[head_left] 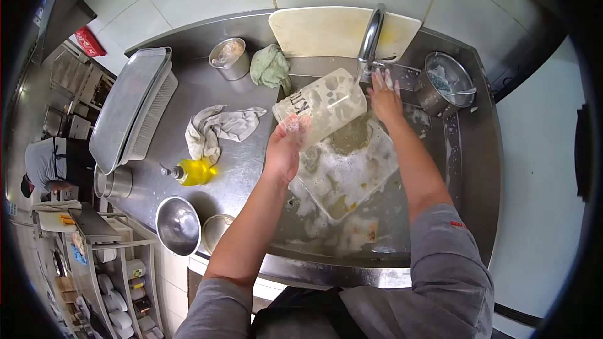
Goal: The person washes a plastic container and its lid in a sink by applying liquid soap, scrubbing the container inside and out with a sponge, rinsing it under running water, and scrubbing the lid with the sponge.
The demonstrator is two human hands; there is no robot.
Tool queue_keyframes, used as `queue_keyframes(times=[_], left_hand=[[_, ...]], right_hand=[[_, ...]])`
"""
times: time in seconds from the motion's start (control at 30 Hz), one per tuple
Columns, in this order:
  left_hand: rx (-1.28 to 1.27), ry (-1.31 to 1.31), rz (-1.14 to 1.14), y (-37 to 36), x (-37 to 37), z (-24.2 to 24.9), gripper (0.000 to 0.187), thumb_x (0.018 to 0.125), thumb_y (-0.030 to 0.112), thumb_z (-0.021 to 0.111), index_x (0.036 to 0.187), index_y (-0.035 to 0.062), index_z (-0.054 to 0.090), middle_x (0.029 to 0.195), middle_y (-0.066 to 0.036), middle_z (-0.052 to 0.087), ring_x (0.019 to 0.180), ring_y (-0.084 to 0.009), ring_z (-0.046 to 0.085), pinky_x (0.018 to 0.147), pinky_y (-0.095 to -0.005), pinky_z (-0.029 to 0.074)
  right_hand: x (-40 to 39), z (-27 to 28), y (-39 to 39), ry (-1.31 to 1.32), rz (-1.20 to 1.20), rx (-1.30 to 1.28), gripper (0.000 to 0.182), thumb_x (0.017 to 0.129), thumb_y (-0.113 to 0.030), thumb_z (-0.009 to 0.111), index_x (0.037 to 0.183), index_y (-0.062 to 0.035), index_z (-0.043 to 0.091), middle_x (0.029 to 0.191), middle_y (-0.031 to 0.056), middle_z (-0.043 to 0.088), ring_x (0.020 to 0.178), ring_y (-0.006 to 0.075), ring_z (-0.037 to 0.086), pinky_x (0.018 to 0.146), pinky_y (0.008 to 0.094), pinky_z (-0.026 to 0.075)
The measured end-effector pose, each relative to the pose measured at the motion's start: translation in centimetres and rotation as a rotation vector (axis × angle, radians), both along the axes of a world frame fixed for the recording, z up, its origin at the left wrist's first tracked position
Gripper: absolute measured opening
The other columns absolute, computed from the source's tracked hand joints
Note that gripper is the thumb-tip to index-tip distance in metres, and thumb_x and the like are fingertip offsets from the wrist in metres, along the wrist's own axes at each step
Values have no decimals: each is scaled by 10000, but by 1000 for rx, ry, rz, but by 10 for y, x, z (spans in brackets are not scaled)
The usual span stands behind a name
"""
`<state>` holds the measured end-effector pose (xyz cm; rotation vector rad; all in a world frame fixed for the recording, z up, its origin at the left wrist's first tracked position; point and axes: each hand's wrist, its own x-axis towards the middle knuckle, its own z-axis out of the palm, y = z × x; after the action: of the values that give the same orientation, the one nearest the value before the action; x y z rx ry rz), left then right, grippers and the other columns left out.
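My left hand (286, 150) grips a soapy clear glass jar (321, 105) by its base and holds it on its side under the tap (370, 34), over the sink (468, 169). Water runs from the spout onto the jar's far end. My right hand (384, 95) is raised with fingers spread just right of the jar's mouth, below the spout, with suds on the fingers; it holds nothing I can see. A foamy white cutting board (348, 172) lies in the basin beneath both hands.
A second cutting board (314, 30) leans behind the tap. A steel pot with a ladle (445, 78) stands at the right. On the left counter: metal cup (230, 58), green cloth (270, 66), white rag (217, 127), yellow soap bottle (193, 172), steel bowl (178, 225), stacked trays (129, 107). Another person (53, 164) works far left.
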<state>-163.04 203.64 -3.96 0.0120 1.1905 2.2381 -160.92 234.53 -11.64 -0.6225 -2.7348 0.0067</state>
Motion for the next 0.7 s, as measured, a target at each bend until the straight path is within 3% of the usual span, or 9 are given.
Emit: queue_keyframes(times=[0.03,0.07,0.2,0.3,0.4,0.5,0.63,0.67,0.7], left_hand=[[-35,10,11,0,-1,-2,267,975,122,529,1234,62,513,1158,-65,619,1052,-154,587,942,-287,434],[-69,19,25,0,-1,-4,233,971,118,535,1198,65,532,1120,-49,632,1015,-134,590,926,-278,436],[-74,-42,98,-2,-2,-12,178,970,108,536,1143,71,554,1039,-21,641,936,-112,586,890,-266,442],[-70,-60,117,2,2,-8,156,966,106,543,1117,77,566,1005,-4,639,911,-103,582,877,-257,443],[-77,-82,130,7,12,-6,151,969,119,541,1113,85,575,998,2,640,881,-93,573,833,-238,439],[-126,1,111,9,16,-17,159,974,129,533,1122,87,575,979,7,634,854,-85,554,789,-227,427],[-101,-41,83,10,23,-2,177,984,200,532,1129,103,567,1016,1,645,912,-107,552,869,-265,428],[-117,-41,90,11,21,0,177,987,189,524,1135,103,567,1028,-1,643,921,-108,550,872,-269,427],[-131,-42,98,11,20,1,178,989,177,516,1142,103,566,1041,-2,640,930,-108,548,874,-273,427]], right_hand=[[-10,4,-8,138,-35,-81,464,922,-309,558,1360,-166,500,1434,41,459,1364,218,366,1088,455,295],[-12,30,-26,448,58,-106,253,929,-300,558,1082,-141,682,1063,86,684,1092,264,607,888,445,438],[-54,80,-56,597,209,-394,257,923,-342,576,889,-113,686,717,83,664,692,266,649,627,418,457],[-75,122,-70,707,284,-539,360,923,-359,583,709,-70,604,507,81,515,457,233,506,443,361,359],[-103,132,-59,252,400,-1992,425,973,-337,511,633,-97,430,551,-2,410,425,125,377,389,286,315],[-133,131,-39,124,151,-2303,375,967,-351,505,733,-59,523,580,0,455,459,140,421,405,277,330],[-101,150,-64,133,189,-1942,327,981,-307,473,857,-28,590,727,35,610,641,208,608,570,270,480],[-87,145,-73,204,109,-1677,325,979,-280,453,895,-6,606,797,94,651,727,259,649,636,338,511],[-72,135,-75,76,257,-1021,287,960,-265,469,923,-20,614,832,94,656,763,263,649,660,363,506]])
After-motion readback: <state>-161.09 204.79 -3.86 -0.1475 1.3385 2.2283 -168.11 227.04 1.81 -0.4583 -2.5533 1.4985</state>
